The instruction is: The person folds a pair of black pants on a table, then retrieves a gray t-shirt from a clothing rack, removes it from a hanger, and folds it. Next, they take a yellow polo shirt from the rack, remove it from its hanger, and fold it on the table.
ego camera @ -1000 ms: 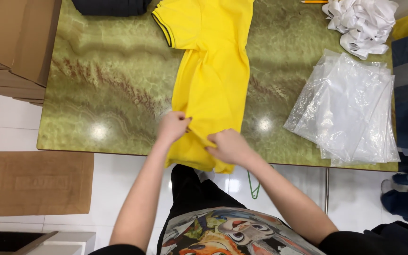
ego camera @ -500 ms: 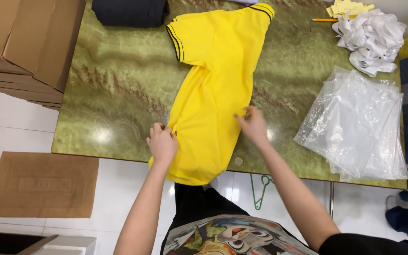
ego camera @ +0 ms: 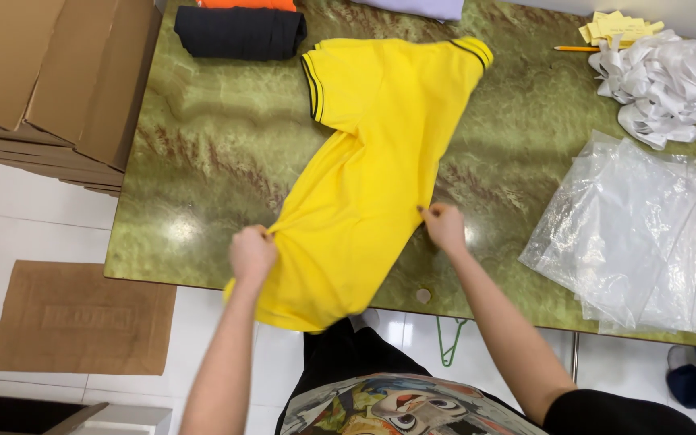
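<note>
A yellow polo shirt (ego camera: 380, 161) with dark-striped sleeve cuffs lies lengthwise on the green marbled table (ego camera: 203, 161), its lower end hanging over the near edge. My left hand (ego camera: 253, 253) pinches the shirt's left side edge near the table's front. My right hand (ego camera: 445, 226) grips the shirt's right side edge at about the same height. The two hands are spread apart with the cloth stretched between them.
Folded dark (ego camera: 239, 32), orange (ego camera: 245, 4) and lilac (ego camera: 420, 7) garments lie at the table's far edge. A stack of clear plastic bags (ego camera: 630, 234) sits at right, crumpled white paper (ego camera: 662, 80), yellow slips and a pencil (ego camera: 577, 48) behind it. Cardboard boxes (ego camera: 50, 72) stand left; a brown mat (ego camera: 82, 318) lies on the floor.
My hands have moved apart from the shirt's lower middle to its two side edges. The view has shifted up the table, showing more of the far edge.
</note>
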